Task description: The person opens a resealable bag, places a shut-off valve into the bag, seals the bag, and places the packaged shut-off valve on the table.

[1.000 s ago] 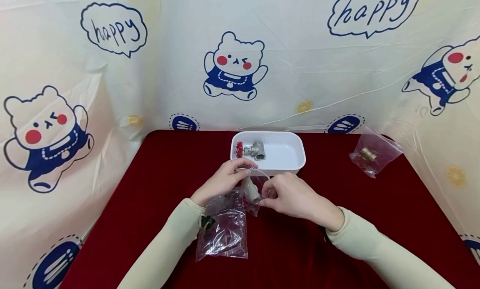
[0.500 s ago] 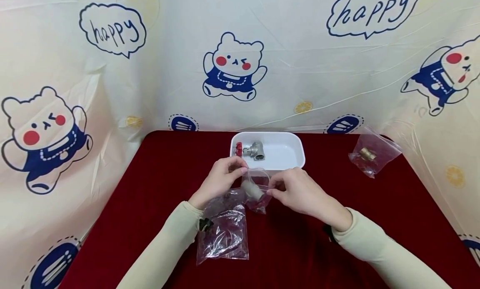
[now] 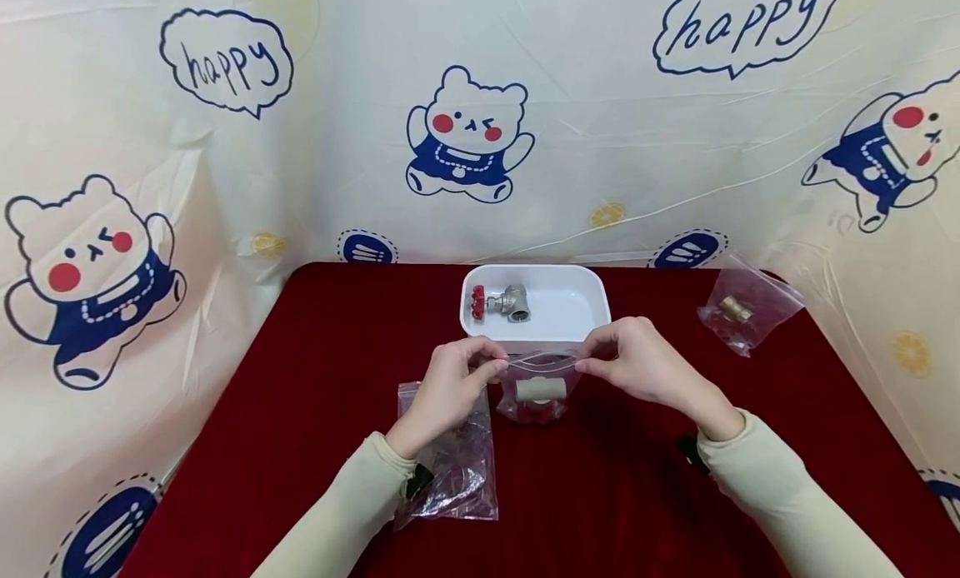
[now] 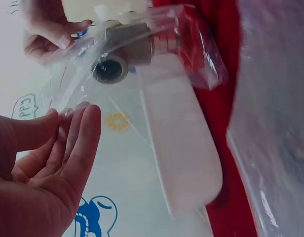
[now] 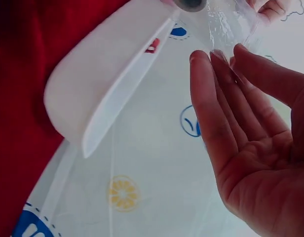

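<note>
Between both hands, in front of the white tray, hangs a clear zip bag (image 3: 512, 405) with its mouth stretched wide. A grey metal pipe tee (image 3: 542, 389) lies inside; its round port shows in the left wrist view, where the tee (image 4: 130, 47) is seen through the plastic. My left hand (image 3: 453, 386) pinches the left end of the bag's mouth between thumb and fingers. At the right end, my right hand (image 3: 647, 368) pinches the other corner. In the right wrist view the right hand (image 5: 258, 131) has its fingertips against the bag, with the lower fingers fairly straight.
The white tray (image 3: 573, 301) holds a metal valve (image 3: 514, 301) with a red handwheel. A flat clear bag (image 3: 459, 482) lies below my left forearm. At the right back is another clear bag (image 3: 774, 301) with a brass fitting (image 3: 736, 309). Printed cloth walls surround the red table.
The hands have drawn apart, the right one moving right. The bag's mouth has been stretched into a wide line, and the tee inside has swung from slanted to level.
</note>
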`<state>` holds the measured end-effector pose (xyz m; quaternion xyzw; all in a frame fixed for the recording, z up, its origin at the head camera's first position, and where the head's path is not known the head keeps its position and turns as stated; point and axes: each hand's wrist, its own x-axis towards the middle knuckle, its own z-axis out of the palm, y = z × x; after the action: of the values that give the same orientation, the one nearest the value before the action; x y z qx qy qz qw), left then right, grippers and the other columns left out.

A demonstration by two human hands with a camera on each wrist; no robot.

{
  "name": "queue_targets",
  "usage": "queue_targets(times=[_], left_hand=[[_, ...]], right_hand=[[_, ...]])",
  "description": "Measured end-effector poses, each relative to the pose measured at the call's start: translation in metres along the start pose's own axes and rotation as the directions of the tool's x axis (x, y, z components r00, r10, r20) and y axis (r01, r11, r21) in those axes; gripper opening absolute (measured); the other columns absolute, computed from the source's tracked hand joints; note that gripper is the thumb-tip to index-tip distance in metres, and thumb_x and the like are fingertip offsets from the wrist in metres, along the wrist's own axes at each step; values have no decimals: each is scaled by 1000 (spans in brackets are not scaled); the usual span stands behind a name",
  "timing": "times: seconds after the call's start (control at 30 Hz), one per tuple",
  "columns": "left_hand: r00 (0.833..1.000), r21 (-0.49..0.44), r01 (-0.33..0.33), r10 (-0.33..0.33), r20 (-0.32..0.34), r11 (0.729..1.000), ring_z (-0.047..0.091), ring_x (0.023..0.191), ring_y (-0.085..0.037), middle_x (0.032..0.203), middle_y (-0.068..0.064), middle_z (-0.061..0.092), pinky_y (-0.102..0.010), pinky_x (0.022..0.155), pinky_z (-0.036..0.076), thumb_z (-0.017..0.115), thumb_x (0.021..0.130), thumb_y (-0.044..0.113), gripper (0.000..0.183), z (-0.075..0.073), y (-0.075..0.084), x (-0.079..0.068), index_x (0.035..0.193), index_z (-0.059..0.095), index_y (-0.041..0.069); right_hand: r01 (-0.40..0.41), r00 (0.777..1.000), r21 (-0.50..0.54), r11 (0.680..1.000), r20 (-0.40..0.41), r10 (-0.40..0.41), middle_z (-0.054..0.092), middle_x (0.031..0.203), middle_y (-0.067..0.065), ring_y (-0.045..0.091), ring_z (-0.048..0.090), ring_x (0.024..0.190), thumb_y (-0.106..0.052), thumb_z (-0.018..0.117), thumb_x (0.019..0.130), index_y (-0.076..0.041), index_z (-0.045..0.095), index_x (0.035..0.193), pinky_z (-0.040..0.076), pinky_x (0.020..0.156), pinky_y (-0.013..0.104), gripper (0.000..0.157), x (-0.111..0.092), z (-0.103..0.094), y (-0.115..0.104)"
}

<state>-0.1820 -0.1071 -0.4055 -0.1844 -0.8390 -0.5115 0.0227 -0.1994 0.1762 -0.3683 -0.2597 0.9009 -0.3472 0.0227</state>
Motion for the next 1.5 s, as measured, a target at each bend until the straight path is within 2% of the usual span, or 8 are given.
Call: queue_targets(times=[0.17, 0.3, 0.4, 0.5, 0.63, 0.73, 1.13, 1.5], left_hand=[[995, 169, -100, 96, 31, 980, 59, 78, -13, 99, 1, 72, -30, 71, 52, 72, 101, 8, 3, 4, -7, -2, 101, 74, 9], [988, 262, -151, 142, 52, 953, 57, 79, -11, 101, 2, 71, -31, 72, 52, 70, 103, 12, 4, 5, -9, -2, 103, 74, 10], [986, 284, -169, 163, 46, 944, 60, 82, -10, 101, 3, 70, -32, 73, 53, 70, 103, 13, 4, 4, -9, -2, 103, 74, 11], [983, 293, -180, 180, 29, 939, 62, 86, -9, 100, 4, 69, -32, 76, 54, 71, 102, 13, 3, 4, -9, -2, 103, 74, 12], [982, 313, -179, 186, 8, 933, 62, 85, -9, 99, 5, 68, -30, 76, 54, 73, 100, 10, 4, 4, -9, -3, 103, 73, 13], [980, 321, -190, 198, 8, 928, 63, 83, -13, 98, 4, 67, -30, 73, 53, 73, 99, 9, 5, 4, -9, -3, 103, 73, 12], [964, 342, -246, 265, -10, 907, 65, 92, -16, 102, 2, 69, -35, 80, 55, 72, 98, 6, 9, 9, -8, -3, 105, 73, 11], [969, 332, -231, 247, -7, 915, 65, 90, -19, 102, 5, 69, -33, 77, 53, 70, 99, 9, 7, 10, -8, -3, 103, 72, 14]], right_hand=[[10, 998, 65, 998, -65, -6, 74, 84, -7, 10, 70, 79, -3, 83, 90, -13, 75, 91, 58, 72, 31, 12, -3, 9, 9], [29, 995, 58, 998, -97, -23, 76, 88, -5, 11, 70, 79, -1, 82, 90, -11, 70, 109, 56, 70, 32, 24, -4, 12, 12], [61, 994, 11, 998, -93, -60, 76, 95, -3, 14, 68, 81, -2, 82, 91, -10, 69, 122, 54, 70, 34, 35, -4, 12, 9], [117, 988, -54, 992, -98, -122, 74, 112, 4, 21, 68, 97, -8, 83, 91, -8, 69, 130, 56, 84, 41, 42, -1, 13, 2], [194, 974, -129, 973, -94, -206, 68, 131, 8, 28, 61, 122, -19, 85, 89, -9, 70, 129, 50, 102, 52, 44, 8, 21, -15], [236, 965, -190, 953, -70, -253, 68, 129, 7, 28, 58, 125, -21, 83, 89, -10, 73, 124, 49, 102, 53, 39, 17, 30, -27], [261, 955, -281, 924, -62, -289, 74, 101, -1, 23, 65, 102, -13, 76, 89, -12, 78, 100, 52, 83, 48, 12, 36, 55, -40], [260, 958, -198, 945, -68, -278, 70, 87, -5, 19, 61, 85, -9, 75, 88, -11, 78, 91, 49, 71, 39, 5, 41, 58, -34]])
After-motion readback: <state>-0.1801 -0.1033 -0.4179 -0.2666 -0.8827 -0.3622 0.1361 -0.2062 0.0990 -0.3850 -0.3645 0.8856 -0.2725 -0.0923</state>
